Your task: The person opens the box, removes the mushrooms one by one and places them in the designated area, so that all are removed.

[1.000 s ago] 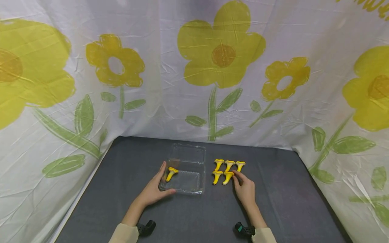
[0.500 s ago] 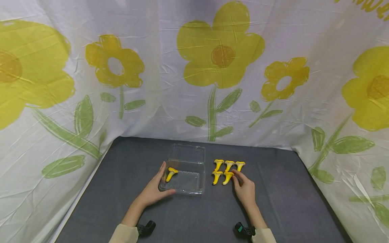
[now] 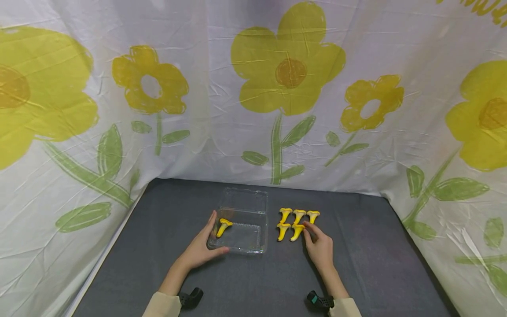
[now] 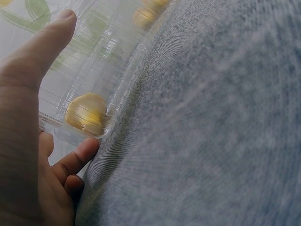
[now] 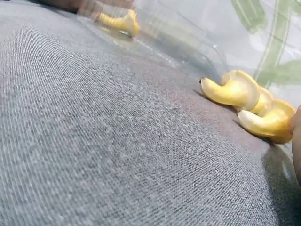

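A hinged clear plastic box lies on the dark table with its lid swung back. One yellow trumpet-shaped mushroom, like a chanterelle, rests at its left inside. My left hand holds the box's front left corner, fingers along the left wall and thumb at the front. Right of the box, several more mushrooms lie in two rows. My right hand pinches the cap edge of the front right mushroom between fingertips and thumb. In the right wrist view a finger meets that mushroom's cap; the thumb's contact is hidden.
Dark grey cloth covers the table. A white curtain printed with yellow flowers hangs behind and along both sides. The open lid reaches toward the far edge. Each wrist wears a black strapped device.
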Demonstrator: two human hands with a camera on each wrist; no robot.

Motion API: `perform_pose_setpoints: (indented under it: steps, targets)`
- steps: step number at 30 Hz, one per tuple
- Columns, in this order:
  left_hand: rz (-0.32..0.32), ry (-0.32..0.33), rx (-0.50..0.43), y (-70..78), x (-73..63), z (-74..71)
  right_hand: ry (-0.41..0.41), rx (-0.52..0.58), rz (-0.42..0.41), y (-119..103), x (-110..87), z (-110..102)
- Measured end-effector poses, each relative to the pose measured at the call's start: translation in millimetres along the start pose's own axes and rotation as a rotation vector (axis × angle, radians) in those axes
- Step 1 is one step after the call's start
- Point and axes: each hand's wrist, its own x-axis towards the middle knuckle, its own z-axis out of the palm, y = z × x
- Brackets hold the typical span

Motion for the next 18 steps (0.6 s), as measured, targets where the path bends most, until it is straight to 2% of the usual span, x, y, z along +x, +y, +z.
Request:
perform_pose_setpoints:
  steps: [9,18]
  targets:
    - [0.03,0.011,0.002,-2.1,-0.1,0.9,0.031,0.001,-0.02,-0.3,2.2,-0.3]
    - [0.02,0.016,-0.007,-0.4,-0.5,0.4,0.08,0.017,-0.08,-5.5,9.5,-3.4]
